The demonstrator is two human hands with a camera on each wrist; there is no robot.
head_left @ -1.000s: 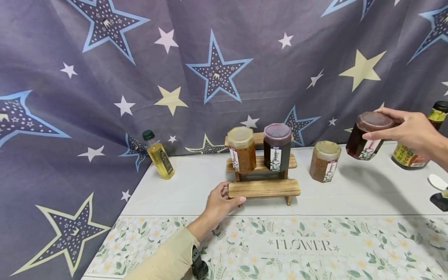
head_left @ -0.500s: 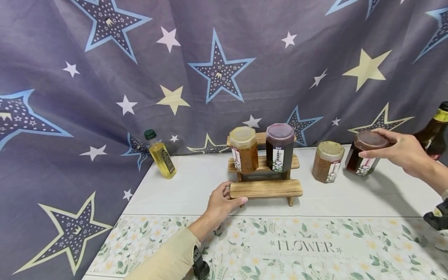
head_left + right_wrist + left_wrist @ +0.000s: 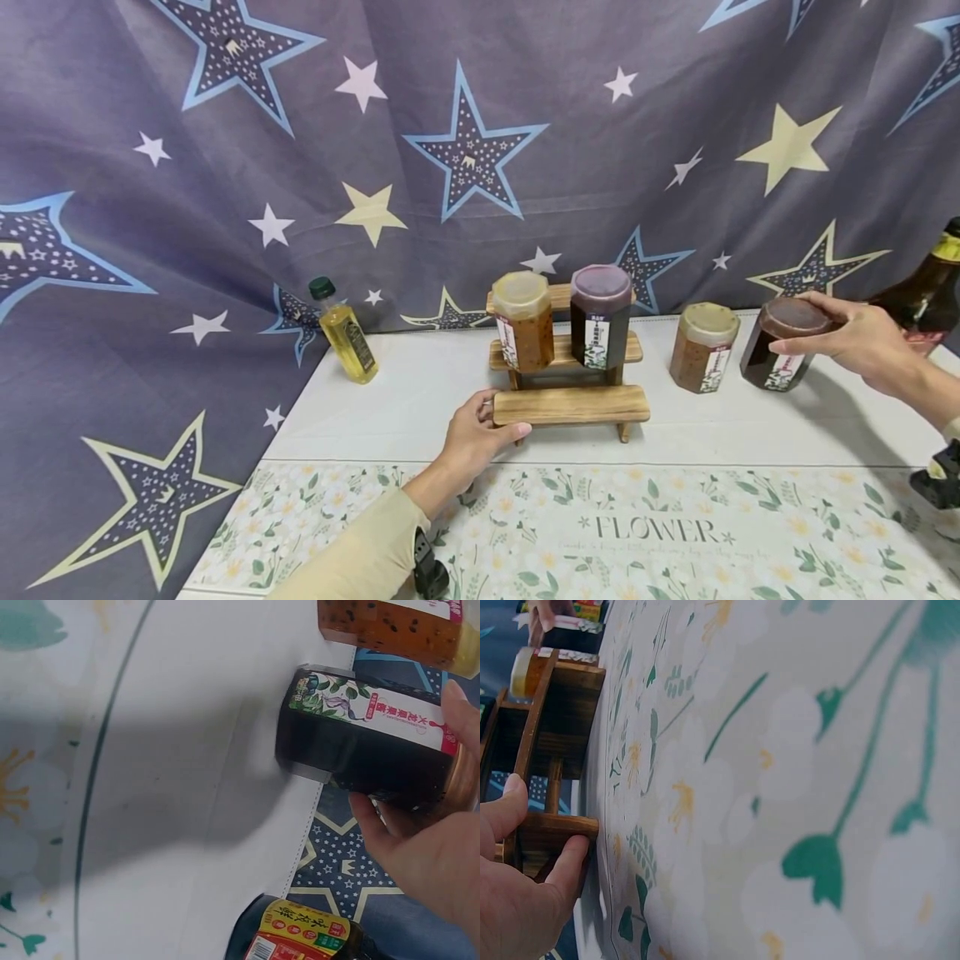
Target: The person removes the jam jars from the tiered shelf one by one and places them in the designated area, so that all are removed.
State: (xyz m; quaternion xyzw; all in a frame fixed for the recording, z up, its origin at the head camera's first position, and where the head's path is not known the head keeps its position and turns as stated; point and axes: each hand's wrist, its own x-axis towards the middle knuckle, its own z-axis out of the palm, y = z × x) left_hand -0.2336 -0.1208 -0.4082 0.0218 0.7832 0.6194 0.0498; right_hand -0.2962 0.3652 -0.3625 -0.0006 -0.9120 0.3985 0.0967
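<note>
Four jars, two bottles and one three-shelf wooden rack [image 3: 570, 404] are on the white worktop [image 3: 420, 392]. The right hand [image 3: 862, 337] has its thumb and fingers clamped on the upper part of one dark red jar [image 3: 761, 358], which is upright at the right of the rack; whether its base touches the worktop I cannot tell. Just beside it, toward the rack, stands one brown jar [image 3: 693, 362] with a pale lid.

The other two jars stand side by side on the rack's middle shelf: one amber jar [image 3: 532, 333] at the left and one purple-lidded jar [image 3: 617, 333] at the right. The left hand [image 3: 472, 437] grips the left end of the lowest shelf, its thumb and fingers clamped on the wood.

One oil bottle [image 3: 348, 342] with a green cap stands well to the left of the rack; one dark bottle [image 3: 926, 296] is beyond the right hand. Behind everything hangs one star-printed curtain [image 3: 570, 50].
</note>
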